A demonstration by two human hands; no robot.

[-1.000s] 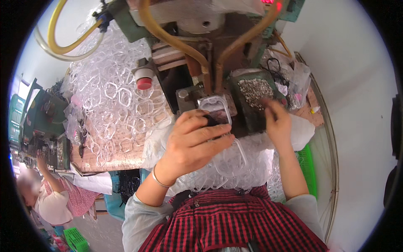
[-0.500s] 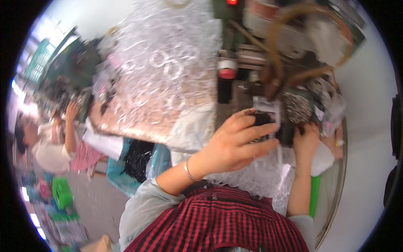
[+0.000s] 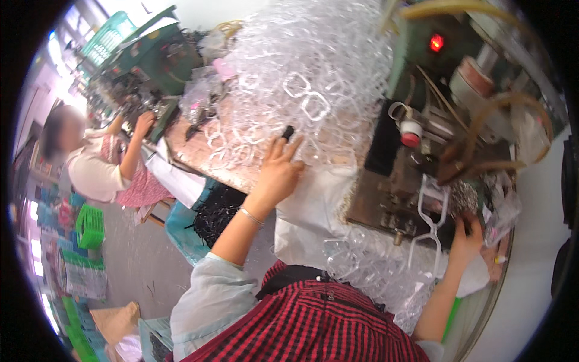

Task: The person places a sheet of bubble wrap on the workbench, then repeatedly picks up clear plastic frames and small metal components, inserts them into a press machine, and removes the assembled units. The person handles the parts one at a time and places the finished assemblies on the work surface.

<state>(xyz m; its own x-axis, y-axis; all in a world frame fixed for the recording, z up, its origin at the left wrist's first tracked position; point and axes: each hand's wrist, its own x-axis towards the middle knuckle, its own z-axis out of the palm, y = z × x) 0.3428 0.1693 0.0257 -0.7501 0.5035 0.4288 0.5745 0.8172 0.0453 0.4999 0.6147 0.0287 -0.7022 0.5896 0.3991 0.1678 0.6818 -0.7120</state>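
My left hand (image 3: pixel 278 174) is over the table, its fingers apart and nothing held. A black cover or patch (image 3: pixel 288 132) shows at one fingertip. Just beyond the hand lies a big heap of clear plastic glasses frames (image 3: pixel 313 54). One clear glasses frame (image 3: pixel 432 225) sits at the front of the bench machine (image 3: pixel 386 202), apart from both hands. My right hand (image 3: pixel 468 236) is at the machine's right, beside a pile of small metal parts (image 3: pixel 463 196). Its fingers are drawn in, and whatever is between the fingertips is too small to tell.
More clear frames (image 3: pixel 377 259) lie in front of me at the lap. A teal bin (image 3: pixel 181 232) with black pieces stands below the table's left edge. A co-worker (image 3: pixel 96 163) sits at far left. A yellowish hose (image 3: pixel 482 108) loops above the machine; a red light (image 3: pixel 436 42) glows behind.
My left hand has moved off the glasses frame at the machine, leftward to the heap. My right hand stays by the metal parts. The whole view has shifted and turned.
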